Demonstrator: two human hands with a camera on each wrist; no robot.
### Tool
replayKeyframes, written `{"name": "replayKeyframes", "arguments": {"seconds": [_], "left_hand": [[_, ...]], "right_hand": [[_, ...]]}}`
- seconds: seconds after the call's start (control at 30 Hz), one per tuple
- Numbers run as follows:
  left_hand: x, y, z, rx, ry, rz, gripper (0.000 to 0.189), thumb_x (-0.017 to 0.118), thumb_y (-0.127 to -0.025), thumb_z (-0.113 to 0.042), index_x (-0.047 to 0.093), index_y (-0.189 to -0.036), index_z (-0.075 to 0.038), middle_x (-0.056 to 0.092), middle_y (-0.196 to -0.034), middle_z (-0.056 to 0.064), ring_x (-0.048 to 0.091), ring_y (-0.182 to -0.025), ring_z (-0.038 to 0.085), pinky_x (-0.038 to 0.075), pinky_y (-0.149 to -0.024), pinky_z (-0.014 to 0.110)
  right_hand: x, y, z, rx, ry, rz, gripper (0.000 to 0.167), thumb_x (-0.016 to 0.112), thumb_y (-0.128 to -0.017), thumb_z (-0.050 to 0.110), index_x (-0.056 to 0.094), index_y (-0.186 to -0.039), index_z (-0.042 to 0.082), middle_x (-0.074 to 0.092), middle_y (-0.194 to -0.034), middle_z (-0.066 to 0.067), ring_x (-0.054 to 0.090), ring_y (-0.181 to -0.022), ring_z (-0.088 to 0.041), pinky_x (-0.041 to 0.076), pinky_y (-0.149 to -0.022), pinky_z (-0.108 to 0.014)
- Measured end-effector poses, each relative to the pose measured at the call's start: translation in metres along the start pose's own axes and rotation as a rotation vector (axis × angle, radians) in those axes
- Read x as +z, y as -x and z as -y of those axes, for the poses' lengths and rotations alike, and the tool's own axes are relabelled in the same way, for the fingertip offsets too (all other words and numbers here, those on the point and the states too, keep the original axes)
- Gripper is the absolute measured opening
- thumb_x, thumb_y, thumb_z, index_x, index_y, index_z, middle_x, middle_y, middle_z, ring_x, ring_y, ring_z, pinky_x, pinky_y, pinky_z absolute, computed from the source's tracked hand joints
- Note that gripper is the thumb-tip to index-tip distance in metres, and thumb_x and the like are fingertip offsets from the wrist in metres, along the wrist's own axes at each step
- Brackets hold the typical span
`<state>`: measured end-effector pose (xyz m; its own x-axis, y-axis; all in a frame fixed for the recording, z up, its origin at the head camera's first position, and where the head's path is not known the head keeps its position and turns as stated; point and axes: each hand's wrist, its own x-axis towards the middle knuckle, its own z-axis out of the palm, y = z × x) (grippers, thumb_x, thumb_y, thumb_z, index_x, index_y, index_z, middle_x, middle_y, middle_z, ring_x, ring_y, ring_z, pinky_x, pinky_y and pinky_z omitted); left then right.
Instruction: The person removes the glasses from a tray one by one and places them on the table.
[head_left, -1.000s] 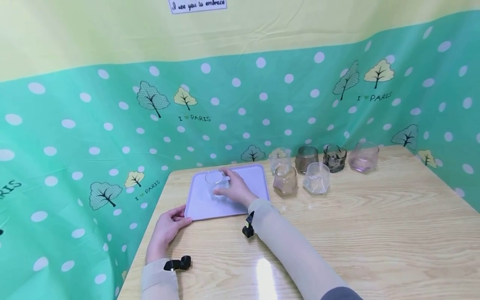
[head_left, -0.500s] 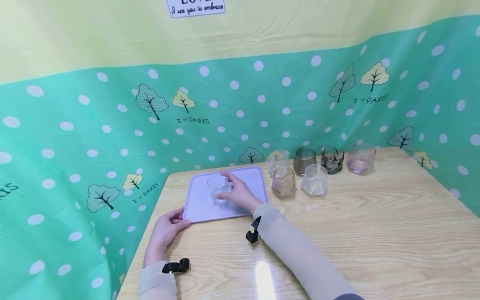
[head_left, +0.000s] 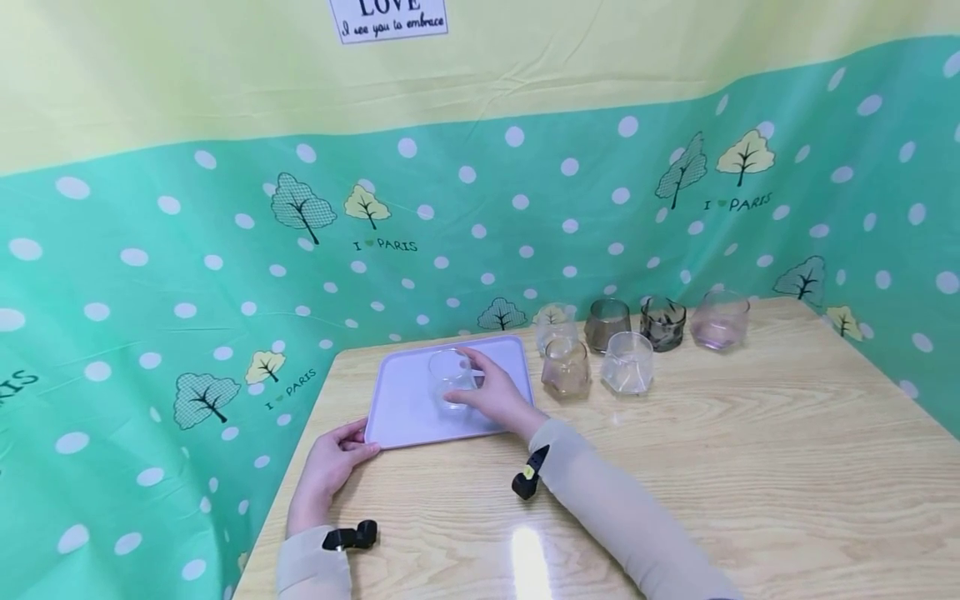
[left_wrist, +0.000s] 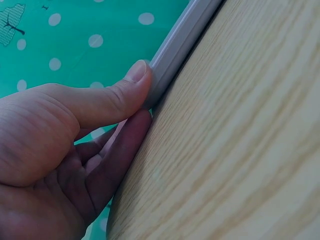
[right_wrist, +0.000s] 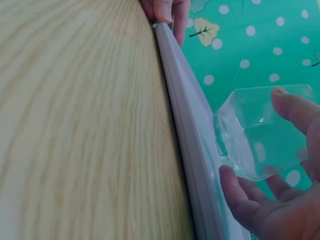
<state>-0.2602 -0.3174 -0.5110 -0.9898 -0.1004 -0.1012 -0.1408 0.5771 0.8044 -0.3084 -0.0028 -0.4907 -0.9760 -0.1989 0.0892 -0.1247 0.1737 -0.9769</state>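
My right hand [head_left: 498,396] holds a clear glass cup [head_left: 444,385] by its side, thumb and fingers spread around it. The cup is upright at the middle of a pale lilac tray [head_left: 401,417]. In the right wrist view the angular base of the glass cup [right_wrist: 245,135] is at the tray surface [right_wrist: 187,135]; whether it fully touches is hard to tell. At the tray's near left corner, my left hand [head_left: 333,462] pinches the rim. The left wrist view has the thumb of the left hand [left_wrist: 75,135] against the tray edge [left_wrist: 172,47].
Right of the tray stand several glass cups: an amber one [head_left: 566,375], a clear one [head_left: 628,371], another clear one [head_left: 555,329], a smoky one [head_left: 607,329], a black-patterned one [head_left: 662,329] and a pinkish one [head_left: 720,325]. A patterned curtain [head_left: 420,283] hangs behind the wooden table [head_left: 750,467].
My right hand has shifted the clear glass cup to the right across the tray and slightly nearer. The left hand keeps its place at the tray corner. The head view has tilted up a little.
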Motion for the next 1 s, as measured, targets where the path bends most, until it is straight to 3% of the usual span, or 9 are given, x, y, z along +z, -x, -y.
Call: {"name": "replayKeyframes", "arguments": {"seconds": [0.2,0.57,0.77,1.0], "left_hand": [[-0.002,0.000,0.002,0.002,0.001,-0.001,0.066,0.088,-0.091,-0.017,0.061,-0.149,0.001,0.070,-0.118,0.014,0.065,-0.094,0.016,0.048,-0.080,0.023],[-0.001,-0.002,0.002,0.009,0.009,0.008,0.065,0.087,-0.092,-0.014,0.061,-0.148,0.001,0.071,-0.118,0.015,0.065,-0.094,0.016,0.048,-0.080,0.022],[-0.001,-0.001,0.002,0.002,0.002,0.005,0.065,0.087,-0.092,-0.016,0.061,-0.149,0.001,0.071,-0.118,0.014,0.065,-0.094,0.015,0.048,-0.080,0.023],[-0.001,-0.001,0.001,0.005,0.011,0.014,0.066,0.088,-0.092,-0.016,0.060,-0.149,0.001,0.071,-0.118,0.015,0.065,-0.094,0.015,0.048,-0.081,0.023]], "right_hand": [[-0.017,0.013,0.000,-0.032,-0.055,0.011,0.090,0.092,-0.087,0.020,0.044,-0.164,0.021,0.052,-0.157,-0.014,0.060,-0.131,-0.039,0.058,-0.093,-0.045],[-0.049,0.041,0.007,-0.003,-0.061,-0.038,0.087,0.094,-0.085,0.024,0.048,-0.160,0.020,0.054,-0.156,-0.006,0.056,-0.134,-0.035,0.049,-0.109,-0.050],[-0.066,0.053,0.008,-0.023,-0.085,-0.010,0.084,0.091,-0.087,0.017,0.048,-0.159,0.016,0.052,-0.158,-0.010,0.054,-0.136,-0.039,0.049,-0.109,-0.051],[-0.095,0.071,0.014,-0.046,-0.059,0.021,0.083,0.091,-0.087,0.018,0.049,-0.159,0.022,0.053,-0.157,-0.004,0.049,-0.143,-0.043,0.046,-0.111,-0.055]]}}
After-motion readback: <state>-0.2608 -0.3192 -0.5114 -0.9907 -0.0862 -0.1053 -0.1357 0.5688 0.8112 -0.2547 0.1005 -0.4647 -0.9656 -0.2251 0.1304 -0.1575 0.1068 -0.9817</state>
